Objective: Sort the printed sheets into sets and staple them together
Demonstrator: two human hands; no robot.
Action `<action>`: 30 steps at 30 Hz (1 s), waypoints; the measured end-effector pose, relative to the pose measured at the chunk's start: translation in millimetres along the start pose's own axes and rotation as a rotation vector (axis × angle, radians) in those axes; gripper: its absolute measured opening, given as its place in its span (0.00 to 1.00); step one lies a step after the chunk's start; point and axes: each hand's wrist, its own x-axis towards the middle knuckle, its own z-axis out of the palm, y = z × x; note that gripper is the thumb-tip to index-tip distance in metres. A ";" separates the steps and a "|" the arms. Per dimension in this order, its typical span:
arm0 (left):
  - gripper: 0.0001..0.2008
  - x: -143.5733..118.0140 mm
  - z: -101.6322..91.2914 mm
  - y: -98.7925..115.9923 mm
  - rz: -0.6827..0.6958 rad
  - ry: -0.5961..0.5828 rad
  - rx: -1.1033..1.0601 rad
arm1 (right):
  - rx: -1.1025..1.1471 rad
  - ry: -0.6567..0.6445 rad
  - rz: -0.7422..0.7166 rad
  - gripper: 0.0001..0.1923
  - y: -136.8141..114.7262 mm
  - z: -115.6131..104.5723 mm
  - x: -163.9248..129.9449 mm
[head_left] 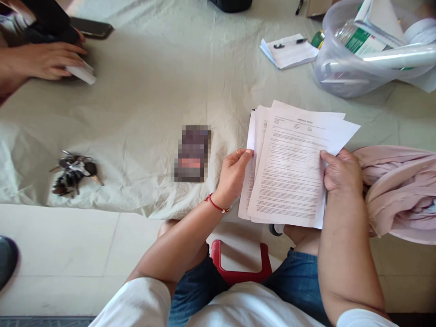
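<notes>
Printed sheets (289, 177): we hold them, overlapping, at the near edge of the covered table (146, 91).
Left hand (234, 176): our thumb and fingers pinch the sheets' left side.
Right hand (343, 171): we pinch the right side, thumb on top.
Pink fabric (400, 186): bunched just beside our right hand.
Plastic tub (340, 86): stands beyond the sheets, to our right.

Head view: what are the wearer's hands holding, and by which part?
A loose stack of printed sheets: the left hand grips its left edge, the right hand its right edge.
</notes>
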 end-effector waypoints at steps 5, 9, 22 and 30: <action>0.14 2.0 -1.8 -4.2 0.046 -0.007 0.055 | -0.008 0.008 0.001 0.10 1.6 1.3 -1.2; 0.13 4.2 -3.5 -6.5 0.074 -0.007 0.072 | -0.010 -0.007 0.002 0.11 0.0 2.6 -3.0; 0.13 5.7 -1.9 -6.5 0.094 -0.021 0.106 | 0.005 -0.032 0.001 0.11 0.2 2.4 -4.6; 0.08 8.2 -1.6 -3.5 0.124 0.086 0.153 | 0.066 -0.058 -0.017 0.12 -4.2 2.9 -6.2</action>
